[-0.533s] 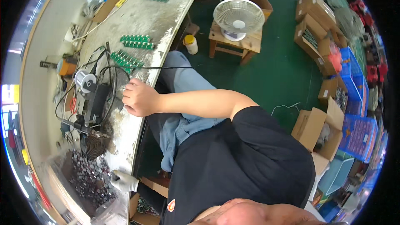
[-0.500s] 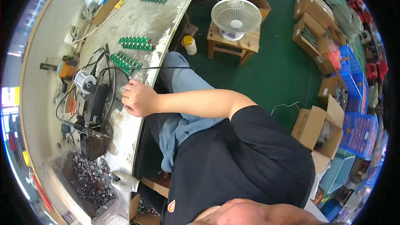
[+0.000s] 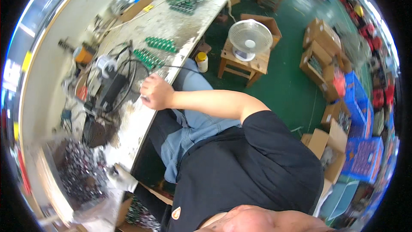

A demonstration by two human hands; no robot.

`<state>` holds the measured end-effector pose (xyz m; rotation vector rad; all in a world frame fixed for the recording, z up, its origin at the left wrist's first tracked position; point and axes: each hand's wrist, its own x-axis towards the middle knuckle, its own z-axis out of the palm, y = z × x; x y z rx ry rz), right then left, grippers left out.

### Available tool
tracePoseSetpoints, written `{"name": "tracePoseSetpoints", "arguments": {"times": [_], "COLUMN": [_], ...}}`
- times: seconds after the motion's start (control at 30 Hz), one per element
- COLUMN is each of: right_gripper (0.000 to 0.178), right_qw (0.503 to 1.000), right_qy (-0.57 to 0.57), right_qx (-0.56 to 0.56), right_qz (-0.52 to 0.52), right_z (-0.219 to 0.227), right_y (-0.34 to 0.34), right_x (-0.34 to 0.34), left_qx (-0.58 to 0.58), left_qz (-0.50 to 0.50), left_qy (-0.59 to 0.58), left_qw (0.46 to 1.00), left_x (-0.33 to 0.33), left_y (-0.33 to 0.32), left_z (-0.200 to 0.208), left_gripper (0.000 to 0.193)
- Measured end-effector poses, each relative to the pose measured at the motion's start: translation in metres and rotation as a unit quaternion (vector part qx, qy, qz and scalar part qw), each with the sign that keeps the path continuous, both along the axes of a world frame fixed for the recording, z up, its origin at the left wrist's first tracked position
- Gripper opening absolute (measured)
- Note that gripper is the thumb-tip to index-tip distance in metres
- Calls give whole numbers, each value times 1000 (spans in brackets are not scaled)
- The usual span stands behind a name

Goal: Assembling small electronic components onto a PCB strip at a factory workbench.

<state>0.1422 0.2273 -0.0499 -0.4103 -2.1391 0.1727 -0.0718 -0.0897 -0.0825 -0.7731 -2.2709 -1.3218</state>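
Observation:
My right hand point(image 3: 156, 92), bare, is closed over the near edge of the worktable point(image 3: 128, 122). A small shiny bit shows at its fingers, too blurred to name. My left hand point(image 3: 122, 178), in a white glove with a dark sleeve, is closed at the table edge beside a heap of small shiny metal parts point(image 3: 81, 167). A dark spot shows at its fingertips; I cannot make out what it is. Beyond my right hand lie green circuit board strips point(image 3: 148, 59). A solder wire spool point(image 3: 106, 65) stands by a black device point(image 3: 111, 91) with cables.
A round dark coil point(image 3: 96, 133) sits between the device and the parts heap. More green boards point(image 3: 185, 1) lie farther along the table. To the right, a white fan point(image 3: 250, 38) stands on a wooden stool point(image 3: 240, 71). Cardboard boxes point(image 3: 317, 62) and blue crates point(image 3: 362, 157) line the floor.
The whole view has turned and shifted, so the table and floor items sit differently in it. Both hands keep nearly the same places by the table edge; the right one has turned slightly.

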Motion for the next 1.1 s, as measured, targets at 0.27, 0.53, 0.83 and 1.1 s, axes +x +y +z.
{"name": "tracePoseSetpoints", "arguments": {"times": [0.27,0.53,0.83,1.1], "right_gripper": [17,16,15,25], "right_qw": [1000,999,995,980], "right_qy": [-1,-39,-42,37], "right_qx": [11,-7,-77,-163], "right_qz": [2,8,51,-110], "right_z": [9,7,13,43], "right_y": [2,1,4,112], "right_x": [-3,-8,-6,35], "left_qx": [-2,266,219,113], "left_qz": [41,-12,-49,-111], "left_qy": [-78,-229,-331,-199], "left_qw": [996,936,917,967], "left_x": [12,16,20,42], "left_y": [10,13,42,60], "left_z": [7,22,38,42], "left_gripper": [22,18,28,11]}}
